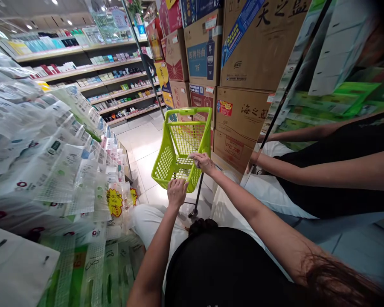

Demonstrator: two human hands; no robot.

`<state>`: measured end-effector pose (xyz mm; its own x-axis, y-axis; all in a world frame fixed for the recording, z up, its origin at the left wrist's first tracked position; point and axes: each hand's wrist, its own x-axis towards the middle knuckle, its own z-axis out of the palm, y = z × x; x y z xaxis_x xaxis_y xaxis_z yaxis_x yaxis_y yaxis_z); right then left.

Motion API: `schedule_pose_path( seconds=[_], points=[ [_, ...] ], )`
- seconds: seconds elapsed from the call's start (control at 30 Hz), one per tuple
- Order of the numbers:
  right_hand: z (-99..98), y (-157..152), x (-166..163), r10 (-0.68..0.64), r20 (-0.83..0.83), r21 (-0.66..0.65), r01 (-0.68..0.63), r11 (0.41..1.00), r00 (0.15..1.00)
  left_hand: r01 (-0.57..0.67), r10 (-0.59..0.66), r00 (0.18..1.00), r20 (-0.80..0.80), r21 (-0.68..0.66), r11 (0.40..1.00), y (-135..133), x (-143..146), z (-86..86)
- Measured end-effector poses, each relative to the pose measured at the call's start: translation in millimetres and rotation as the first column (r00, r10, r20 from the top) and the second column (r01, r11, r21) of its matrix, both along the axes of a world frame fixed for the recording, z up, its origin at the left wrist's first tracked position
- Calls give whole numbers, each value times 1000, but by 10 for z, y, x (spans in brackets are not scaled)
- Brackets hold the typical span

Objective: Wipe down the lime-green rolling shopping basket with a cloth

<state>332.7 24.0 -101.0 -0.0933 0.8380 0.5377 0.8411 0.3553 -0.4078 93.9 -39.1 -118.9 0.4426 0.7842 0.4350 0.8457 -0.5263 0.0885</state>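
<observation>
A lime-green shopping basket cart (157,174) stands in front of me, its lattice sides and base showing. My left hand (177,192) is at its near rim, with the fingers curled over the edge. Over the right side of the cart, my right hand (203,162) reaches inward with its fingers drawn together. A small pale patch shows at those fingertips, too small to make out. Below the cart, a dark leg ends in a small caster wheel (193,213).
Stacked cardboard cartons (237,111) rise ahead on the right. A mirror-like panel (307,128) beside me reflects an arm and dark clothing. Plastic-wrapped packs (57,157) with yellow price signs (114,202) crowd my left. Stocked shelves (115,70) stand behind the pale tiled floor (142,140).
</observation>
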Motion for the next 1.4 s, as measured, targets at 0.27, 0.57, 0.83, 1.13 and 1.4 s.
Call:
schedule_pose_path(
  seconds=[0.27,0.57,0.83,1.13,1.4],
  points=[
    [-30,-236,-97,89,89,-51,-85,995,992,-95,95,994,-62,-5,995,485,-686,75],
    [312,-9,70,144,283,-190,-92,978,948,8,-16,995,-97,-81,997,417,-754,-53],
    [172,-515,-28,304,407,-193,-244,950,862,-89,89,995,-43,8,996,184,-609,-118],
    [300,-417,48,172,433,-238,-72,969,885,-91,91,995,-40,0,996,108,-344,-28],
    [153,-372,158,4,284,-204,56,977,959,50,-52,998,-20,-114,992,418,-433,125]
  ],
)
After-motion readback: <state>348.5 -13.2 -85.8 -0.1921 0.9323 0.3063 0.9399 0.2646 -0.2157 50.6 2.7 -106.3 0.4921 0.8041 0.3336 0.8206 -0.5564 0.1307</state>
